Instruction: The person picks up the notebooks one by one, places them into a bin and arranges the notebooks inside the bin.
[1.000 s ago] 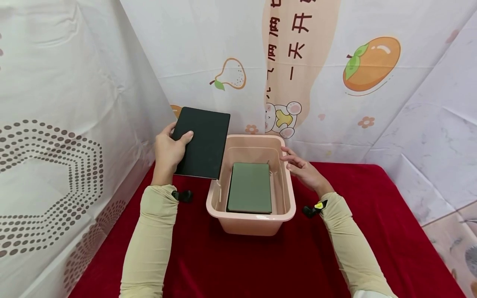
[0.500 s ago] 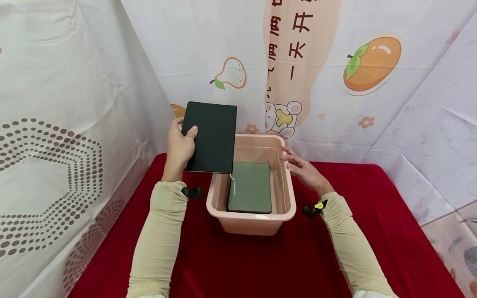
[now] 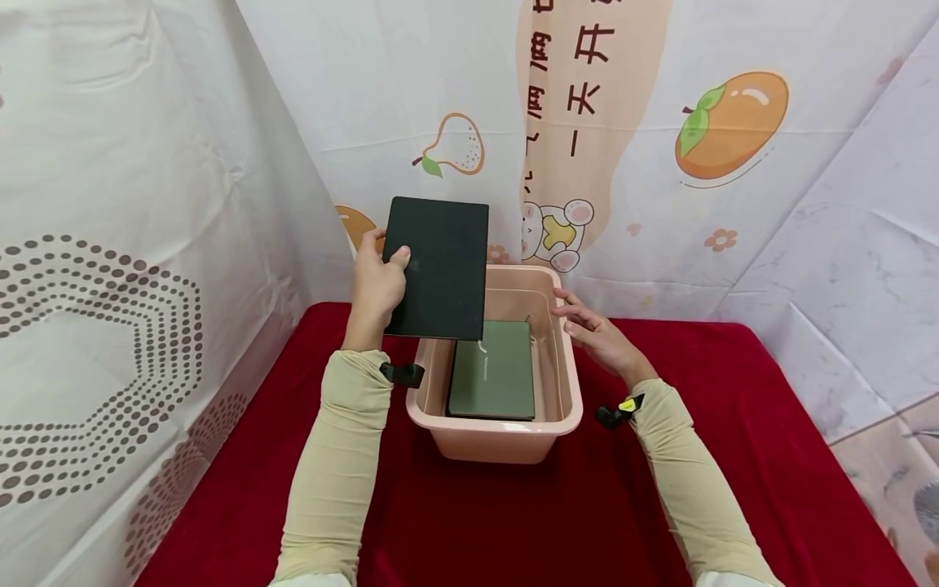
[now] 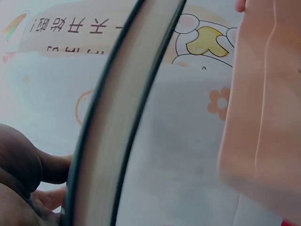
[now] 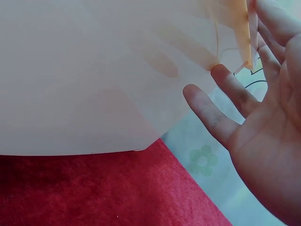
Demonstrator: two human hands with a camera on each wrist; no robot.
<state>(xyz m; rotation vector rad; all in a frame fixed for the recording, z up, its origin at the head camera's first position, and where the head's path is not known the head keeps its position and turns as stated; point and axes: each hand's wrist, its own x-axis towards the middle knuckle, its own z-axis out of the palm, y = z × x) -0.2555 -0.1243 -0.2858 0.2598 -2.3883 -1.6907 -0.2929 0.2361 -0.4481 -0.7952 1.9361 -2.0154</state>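
In the head view my left hand (image 3: 377,281) grips a dark hardcover notebook (image 3: 440,269) by its left edge, thumb on the cover. A short pale ribbon hangs from its bottom edge. The left wrist view shows the cream page edges of the notebook (image 4: 120,113). It is held above the left back part of a pink plastic basin (image 3: 484,425). Inside the basin lies a green notebook (image 3: 493,379), its upper left covered by the dark one; a dark edge shows beneath it. My right hand (image 3: 601,338) touches the basin's right rim, fingers extended and spread in the right wrist view.
The basin stands on a table with a red cloth (image 3: 469,522). A white printed curtain (image 3: 623,228) hangs close behind the basin, and another white sheet (image 3: 147,179) is at the left. Small black devices are strapped to both wrists.
My left hand has carried the dark notebook to the right and slightly up, from beside the basin to over it. My right hand stays at the rim.
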